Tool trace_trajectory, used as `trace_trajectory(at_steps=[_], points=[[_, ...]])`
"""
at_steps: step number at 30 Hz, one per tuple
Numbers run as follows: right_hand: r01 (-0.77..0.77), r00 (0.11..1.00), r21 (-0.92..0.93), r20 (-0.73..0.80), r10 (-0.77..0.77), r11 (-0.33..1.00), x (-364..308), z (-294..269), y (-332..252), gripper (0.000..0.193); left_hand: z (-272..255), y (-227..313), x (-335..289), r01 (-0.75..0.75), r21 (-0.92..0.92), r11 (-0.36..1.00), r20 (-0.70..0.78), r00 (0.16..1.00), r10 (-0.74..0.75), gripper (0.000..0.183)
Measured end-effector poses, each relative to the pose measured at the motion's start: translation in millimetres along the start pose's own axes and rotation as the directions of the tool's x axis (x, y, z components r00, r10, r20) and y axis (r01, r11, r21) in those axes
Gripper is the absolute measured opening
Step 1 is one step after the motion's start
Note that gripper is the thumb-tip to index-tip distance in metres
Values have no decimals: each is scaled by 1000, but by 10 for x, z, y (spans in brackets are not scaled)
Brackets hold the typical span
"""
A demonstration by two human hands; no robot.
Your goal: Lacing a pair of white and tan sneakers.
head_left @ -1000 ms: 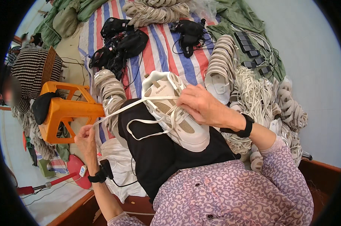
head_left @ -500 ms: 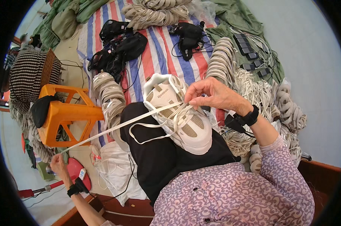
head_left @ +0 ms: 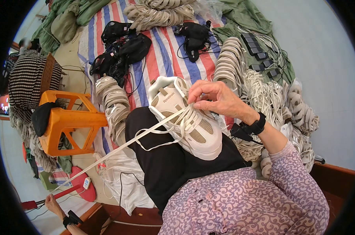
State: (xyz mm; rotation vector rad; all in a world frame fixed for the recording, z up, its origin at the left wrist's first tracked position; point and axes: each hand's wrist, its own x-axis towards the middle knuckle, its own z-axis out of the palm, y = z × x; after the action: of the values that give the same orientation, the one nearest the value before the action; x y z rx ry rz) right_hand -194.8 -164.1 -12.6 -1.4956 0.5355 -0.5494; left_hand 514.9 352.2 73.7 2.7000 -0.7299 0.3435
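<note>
Across my black-trousered lap lies a white and tan shoe upper (head_left: 203, 143), its toe pointing toward me. A flat cream shoelace (head_left: 118, 149) runs taut from its eyelets far out to the lower left, where my left hand (head_left: 54, 204) grips the end with closed fingers. At the eyelets my right hand (head_left: 214, 98) pinches the lace between thumb and fingers. Another loose loop of lace (head_left: 146, 148) hangs over the upper's left side and my thigh. Both wrists wear black straps.
An orange plastic stool (head_left: 69, 123) stands at left, a black cloth on it. Stacked shoe uppers (head_left: 112, 105) lie beside it, more (head_left: 230, 62) at right near a heap of laces (head_left: 263, 98). Black bundles with cords (head_left: 134, 49) rest on the striped sheet (head_left: 161, 51).
My left hand has moved farther down and left, drawing out more lace. My right hand has shifted slightly left at the eyelets, and the laces there lie tighter.
</note>
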Motion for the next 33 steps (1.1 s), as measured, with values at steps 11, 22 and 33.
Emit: trace_trajectory(at_steps=[11,22,33], points=[[251,958,-519,14,-285,817,12,168,-61,8,850,3082,-1090,-292,-404,867,171,907,385,23],[55,995,-327,-62,-79,944,-85,188,-223,6,982,5368,-2972,238,-744,624,665,354,657,22],[-221,966,645,40,257,731,106,-82,-36,9,927,5259,-2654,115,-739,664,622,498,605,21]])
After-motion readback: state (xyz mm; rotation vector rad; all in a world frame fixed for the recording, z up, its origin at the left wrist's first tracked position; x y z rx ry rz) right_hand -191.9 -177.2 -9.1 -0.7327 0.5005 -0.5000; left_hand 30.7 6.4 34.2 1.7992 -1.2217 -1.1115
